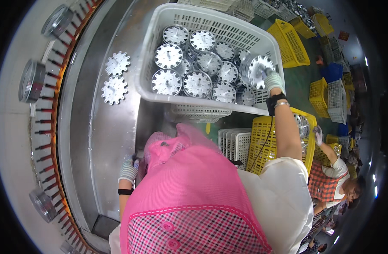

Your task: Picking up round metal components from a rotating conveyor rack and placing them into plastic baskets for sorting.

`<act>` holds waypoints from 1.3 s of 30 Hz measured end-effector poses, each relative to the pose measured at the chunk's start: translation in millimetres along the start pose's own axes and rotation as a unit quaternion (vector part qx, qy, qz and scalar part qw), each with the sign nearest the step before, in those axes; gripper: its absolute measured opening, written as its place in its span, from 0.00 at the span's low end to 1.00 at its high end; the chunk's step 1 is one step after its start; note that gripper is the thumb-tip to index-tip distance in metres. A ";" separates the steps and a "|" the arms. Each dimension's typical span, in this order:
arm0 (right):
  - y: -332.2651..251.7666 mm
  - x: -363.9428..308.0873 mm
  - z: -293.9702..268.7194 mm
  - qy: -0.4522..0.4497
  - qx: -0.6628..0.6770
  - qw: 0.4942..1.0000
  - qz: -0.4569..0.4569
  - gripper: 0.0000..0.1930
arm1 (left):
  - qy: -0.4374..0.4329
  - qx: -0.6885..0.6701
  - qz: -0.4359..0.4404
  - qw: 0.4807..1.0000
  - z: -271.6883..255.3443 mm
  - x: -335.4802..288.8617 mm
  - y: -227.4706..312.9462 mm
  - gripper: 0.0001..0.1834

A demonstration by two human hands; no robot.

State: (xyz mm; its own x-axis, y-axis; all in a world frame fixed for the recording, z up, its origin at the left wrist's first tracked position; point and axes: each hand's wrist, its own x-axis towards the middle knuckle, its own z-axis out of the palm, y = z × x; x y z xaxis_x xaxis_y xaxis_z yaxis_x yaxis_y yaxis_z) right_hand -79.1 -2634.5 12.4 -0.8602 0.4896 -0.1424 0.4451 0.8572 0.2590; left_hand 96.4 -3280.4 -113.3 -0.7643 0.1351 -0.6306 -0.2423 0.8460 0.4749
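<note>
One metal cylinder [256, 72] is gripped by the right hand [273, 80] over the white basket [189, 100]; lifting or placing seems under way, a steady hold needed next. The left hand's [128, 171] grip cannot be told.

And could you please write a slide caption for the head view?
Gloved right hand holds a notch-rimmed metal drum at a perforated white crate of similar drums.

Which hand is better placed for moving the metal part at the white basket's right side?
Probably the right hand: it grips this metal part at the white basket, while the left hand is beside the pink apron, farther away.
</note>
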 end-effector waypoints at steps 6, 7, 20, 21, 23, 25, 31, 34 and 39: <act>24.4 73.8 114.7 -0.190 -0.018 0.982 -0.004 0.18 | 0.038 -0.075 0.031 0.996 3.3 40.9 102.7 0.19; 40.1 83.3 152.2 -0.168 -0.003 0.985 -0.035 0.18 | 0.025 -0.084 0.043 0.995 3.9 49.4 114.2 0.19; -75.7 98.2 168.0 -0.189 -0.108 0.830 -0.514 0.15 | 0.077 -0.034 -0.111 0.990 -21.7 6.3 181.2 0.19; -80.5 106.1 162.1 -0.124 -0.102 0.841 -0.516 0.15 | 0.026 0.006 -0.134 0.991 -27.2 6.6 181.9 0.20; -112.3 123.7 140.5 -0.053 0.043 0.908 -0.414 0.17 | 0.039 -0.038 -0.146 0.988 -25.3 -4.7 165.2 0.21; -205.1 101.7 17.0 -0.168 0.035 0.918 -0.357 0.21 | 0.069 -0.096 -0.186 0.975 -11.9 -23.6 144.7 0.21; -446.8 33.1 -88.0 0.021 0.314 0.707 -0.633 0.13 | 0.135 -0.181 -0.238 0.945 -3.7 -66.3 87.6 0.23; -584.7 -5.6 -111.7 -0.107 0.497 0.615 -0.603 0.15 | 0.206 -0.211 -0.294 0.909 5.2 -92.8 62.8 0.22; -759.0 -57.9 -144.9 -0.128 0.527 0.634 -0.551 0.21 | 0.287 -0.265 -0.410 0.824 61.9 -140.0 32.2 0.21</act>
State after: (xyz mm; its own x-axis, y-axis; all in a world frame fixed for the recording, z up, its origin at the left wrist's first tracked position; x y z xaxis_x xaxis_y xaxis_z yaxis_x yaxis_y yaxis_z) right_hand -403.1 -3336.6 -37.6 -0.7848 -0.6056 0.1317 -0.3558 0.2663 -0.8958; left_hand 232.6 -3240.1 -47.7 -0.3335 -0.7656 -0.5501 -0.9288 0.1667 0.3310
